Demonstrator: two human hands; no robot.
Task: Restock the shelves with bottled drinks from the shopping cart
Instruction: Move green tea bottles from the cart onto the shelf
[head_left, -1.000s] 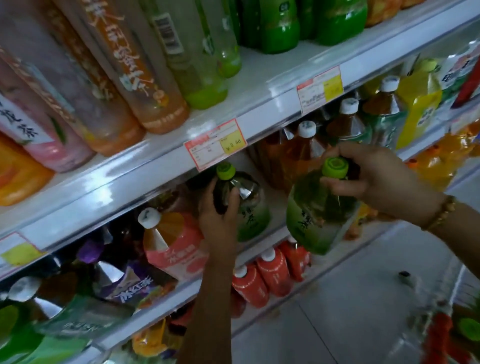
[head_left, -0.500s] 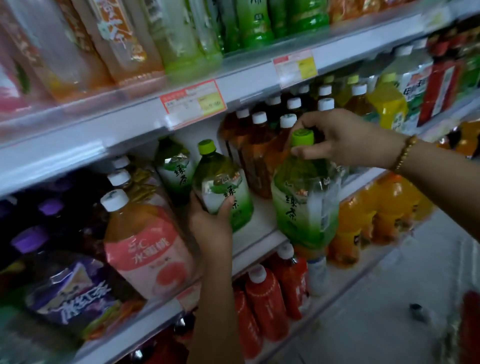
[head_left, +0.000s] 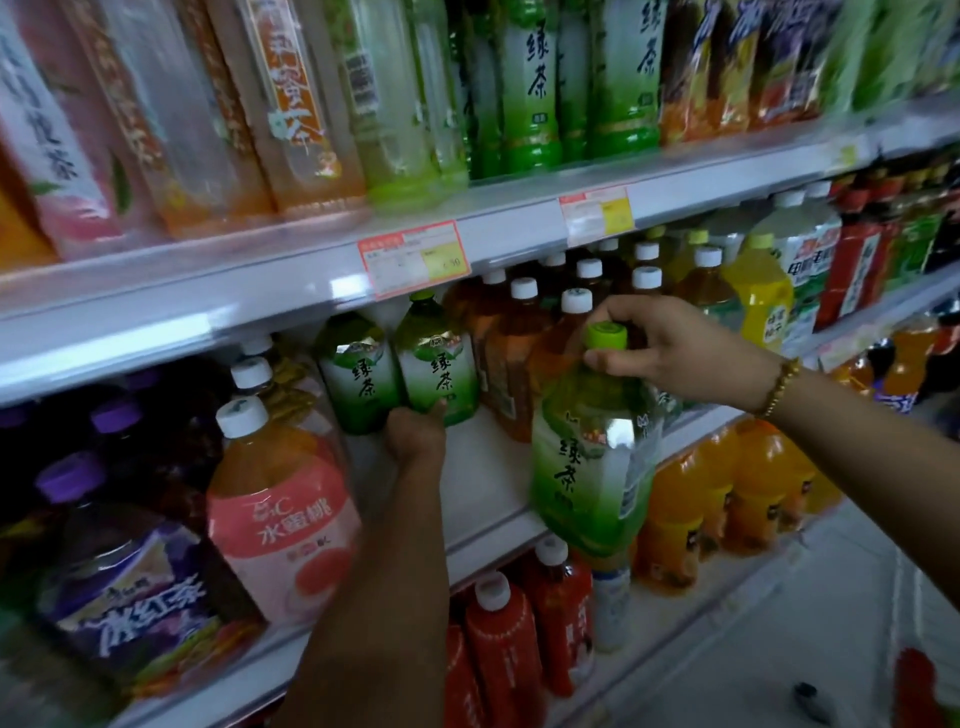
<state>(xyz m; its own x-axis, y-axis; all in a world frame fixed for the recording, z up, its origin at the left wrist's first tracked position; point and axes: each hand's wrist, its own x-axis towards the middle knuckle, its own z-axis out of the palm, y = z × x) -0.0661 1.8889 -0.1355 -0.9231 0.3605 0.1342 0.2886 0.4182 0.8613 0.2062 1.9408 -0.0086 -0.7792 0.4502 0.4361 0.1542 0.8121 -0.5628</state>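
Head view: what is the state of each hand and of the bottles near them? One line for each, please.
right hand, grips the held green tea bottle at its cap.
held green tea bottle, capped, in the air before the middle shelf.
left hand, holds the base of the shelved green tea bottle.
shelved green tea bottle, capped, upright.
peach drink bottle, capped, upright.

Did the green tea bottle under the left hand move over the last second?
Yes. The green tea bottle gripped by the left hand went deeper, away from the front edge of the shelf.
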